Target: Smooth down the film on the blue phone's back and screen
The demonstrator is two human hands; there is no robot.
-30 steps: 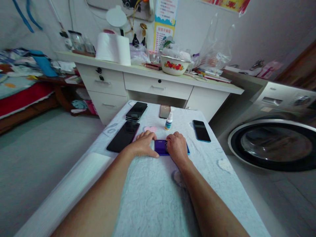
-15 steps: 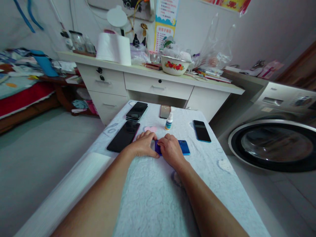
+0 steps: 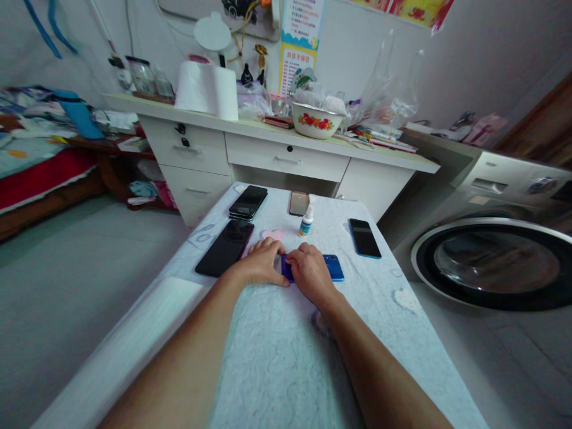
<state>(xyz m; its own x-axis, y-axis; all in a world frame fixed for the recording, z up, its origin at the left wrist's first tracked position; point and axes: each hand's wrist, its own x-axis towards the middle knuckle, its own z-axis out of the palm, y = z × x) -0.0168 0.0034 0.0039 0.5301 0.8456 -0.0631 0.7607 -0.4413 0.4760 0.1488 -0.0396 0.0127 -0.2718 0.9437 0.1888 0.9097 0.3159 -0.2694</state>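
A blue smartphone (image 3: 334, 268) lies back up on the cloth-covered table, its camera end to the right. My left hand (image 3: 263, 262) is around its left end, thumb at the near edge and forefinger by the far edge. Curled fingers of my right hand (image 3: 307, 267) press on the phone's back; whatever they may pinch is hidden. Just beyond stands a small white spray bottle (image 3: 306, 223) with a blue and yellow label. A pink heart-shaped piece (image 3: 272, 235) lies beyond my left fingers. To the left is a black tablet (image 3: 226, 247), close to my left wrist.
Stacked dark phones (image 3: 248, 201) lie at the table's far left, a brownish phone (image 3: 299, 202) at the far edge. A black-screened phone (image 3: 365, 237) lies to the right. Behind is a white desk (image 3: 286, 158) with a floral bowl (image 3: 317, 121); a washing machine (image 3: 496, 185) stands right.
Both hands stay at nearly the same place on the blue smartphone. The whole view has shifted very slightly; nothing else visibly differs.
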